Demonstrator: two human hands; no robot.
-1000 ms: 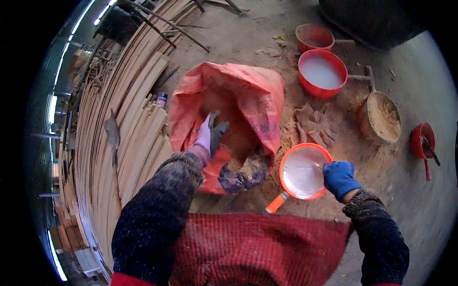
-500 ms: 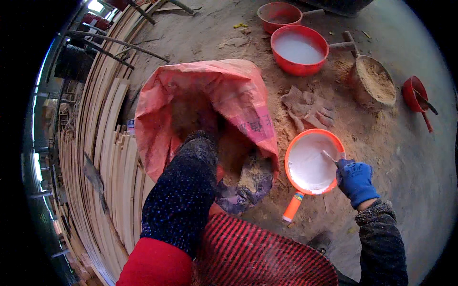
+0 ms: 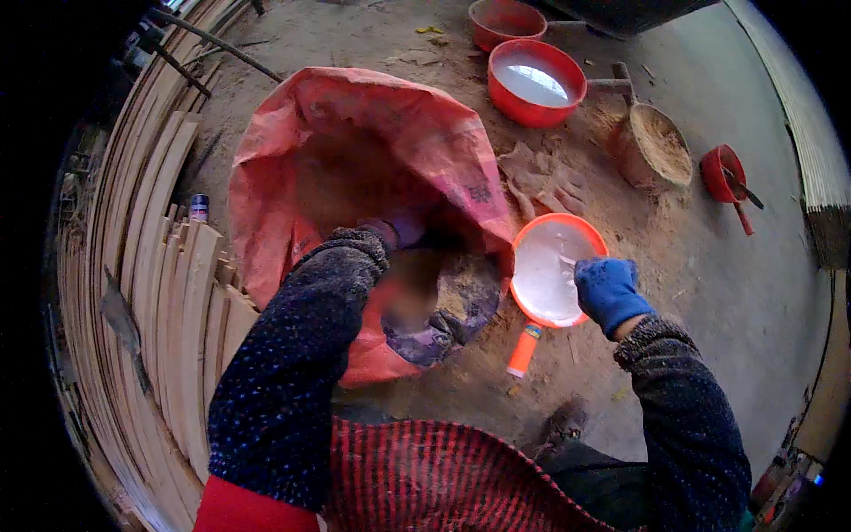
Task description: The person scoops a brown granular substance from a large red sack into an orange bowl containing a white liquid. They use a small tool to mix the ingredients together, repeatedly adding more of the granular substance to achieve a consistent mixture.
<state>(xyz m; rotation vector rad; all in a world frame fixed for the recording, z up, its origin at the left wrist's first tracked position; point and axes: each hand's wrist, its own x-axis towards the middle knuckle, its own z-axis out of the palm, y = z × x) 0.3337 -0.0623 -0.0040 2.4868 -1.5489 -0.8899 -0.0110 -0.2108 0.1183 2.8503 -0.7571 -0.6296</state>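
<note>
My right hand (image 3: 612,293), in a blue glove, is closed on a thin pale tool (image 3: 567,260). The tool's end rests in white paste inside an orange long-handled dipper (image 3: 525,348) on the ground. To the left, a large red woven sack (image 3: 292,151) stands with its mouth wide open. My left hand (image 3: 401,229), in a purplish glove, is inside the sack's mouth, and its fingers are hidden. Brown powdery material (image 3: 412,284) lies in the sack near that hand. A dark purple flap (image 3: 443,332) folds over the sack's near side, dusted with powder.
Beyond the dipper lie a dusty work glove (image 3: 542,177), a red basin of whitish liquid (image 3: 536,93), another red basin (image 3: 505,25) and a scoop of sawdust-like powder (image 3: 658,146). A small red dipper (image 3: 725,173) sits at right. Wooden strips (image 3: 177,328), a can (image 3: 199,208) and a shovel (image 3: 124,319) are at left.
My left hand has drawn partly up out of the sack's depth, so its glove now shows. My right hand still holds the tool in the dipper. The view has shifted.
</note>
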